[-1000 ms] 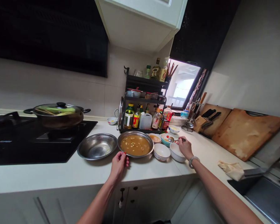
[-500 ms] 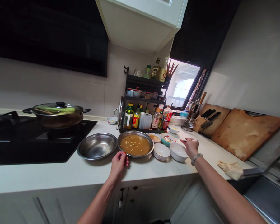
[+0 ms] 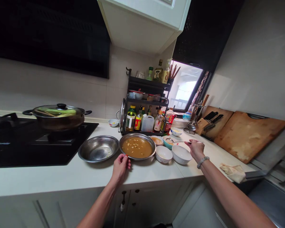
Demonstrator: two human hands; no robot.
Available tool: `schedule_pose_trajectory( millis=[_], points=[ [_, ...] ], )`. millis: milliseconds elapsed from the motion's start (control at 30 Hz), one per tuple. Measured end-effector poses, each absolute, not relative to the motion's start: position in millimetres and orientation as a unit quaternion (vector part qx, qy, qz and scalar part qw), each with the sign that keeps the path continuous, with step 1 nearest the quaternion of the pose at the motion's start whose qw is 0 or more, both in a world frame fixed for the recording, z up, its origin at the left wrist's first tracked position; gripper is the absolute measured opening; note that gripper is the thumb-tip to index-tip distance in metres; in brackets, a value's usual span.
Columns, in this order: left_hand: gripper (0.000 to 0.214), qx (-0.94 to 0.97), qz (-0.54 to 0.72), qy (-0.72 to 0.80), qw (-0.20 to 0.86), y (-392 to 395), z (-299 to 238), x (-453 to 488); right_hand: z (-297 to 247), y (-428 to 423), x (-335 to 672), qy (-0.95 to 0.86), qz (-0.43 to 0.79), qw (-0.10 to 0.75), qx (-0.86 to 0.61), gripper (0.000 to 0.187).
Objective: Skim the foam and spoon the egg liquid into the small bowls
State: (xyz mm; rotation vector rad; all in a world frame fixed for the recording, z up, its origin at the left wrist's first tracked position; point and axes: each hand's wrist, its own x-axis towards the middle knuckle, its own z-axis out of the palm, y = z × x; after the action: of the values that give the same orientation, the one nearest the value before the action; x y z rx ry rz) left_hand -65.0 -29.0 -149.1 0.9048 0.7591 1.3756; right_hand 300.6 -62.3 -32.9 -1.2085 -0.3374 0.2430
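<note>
My left hand [image 3: 121, 166] grips the near rim of a steel bowl [image 3: 137, 147] holding brown sauce with pale bits. My right hand [image 3: 196, 148] pinches the handle of a metal spoon [image 3: 174, 141], whose bowl hovers over a small teal-rimmed bowl [image 3: 168, 143]. Two white bowls [image 3: 181, 154] stand just in front of that hand, side by side on the white counter. An empty steel bowl [image 3: 98, 153] sits left of the sauce bowl.
A lidded pan [image 3: 58, 116] rests on the black hob at left. A black rack [image 3: 146, 109] of bottles stands behind the bowls. Wooden chopping boards [image 3: 248, 133] and a knife block [image 3: 205, 124] lean at right. A cloth [image 3: 234, 172] lies beside the sink.
My right hand has drawn back to the right from above the white bowl, lifting the spoon so that it hangs over the teal-rimmed bowl. My left hand has stayed on the sauce bowl.
</note>
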Motion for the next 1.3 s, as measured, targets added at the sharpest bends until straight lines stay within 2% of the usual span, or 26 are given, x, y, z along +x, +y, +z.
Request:
schedule_pose_trajectory(
  millis=[500,667,833,933,1033,1133,1300],
  points=[
    [0.042,0.391,0.596,0.325,0.621,-29,-151,-65,-20,-70,224,-0.314,0.182,0.791,-0.492,0.016],
    [0.042,0.391,0.594,0.325,0.624,-28,-151,-65,-27,-84,200,-0.498,0.102,0.678,-0.532,0.026],
    [0.042,0.385,0.594,0.325,0.627,-30,-149,-65,-37,-103,188,-0.697,-0.022,0.55,-0.46,0.021],
    [0.043,0.386,0.596,0.324,0.625,-30,-150,-65,-43,-105,191,-0.752,-0.061,0.496,-0.429,0.019],
    [0.043,0.389,0.595,0.323,0.625,-28,-152,-65,-43,-99,207,-0.703,-0.081,0.528,-0.47,0.02],
    [0.044,0.386,0.597,0.321,0.626,-27,-154,-65,-38,-87,233,-0.575,-0.097,0.582,-0.567,0.023],
    [0.044,0.381,0.599,0.321,0.627,-28,-153,-64,-38,-73,274,-0.457,-0.066,0.544,-0.7,0.019]
  ],
)
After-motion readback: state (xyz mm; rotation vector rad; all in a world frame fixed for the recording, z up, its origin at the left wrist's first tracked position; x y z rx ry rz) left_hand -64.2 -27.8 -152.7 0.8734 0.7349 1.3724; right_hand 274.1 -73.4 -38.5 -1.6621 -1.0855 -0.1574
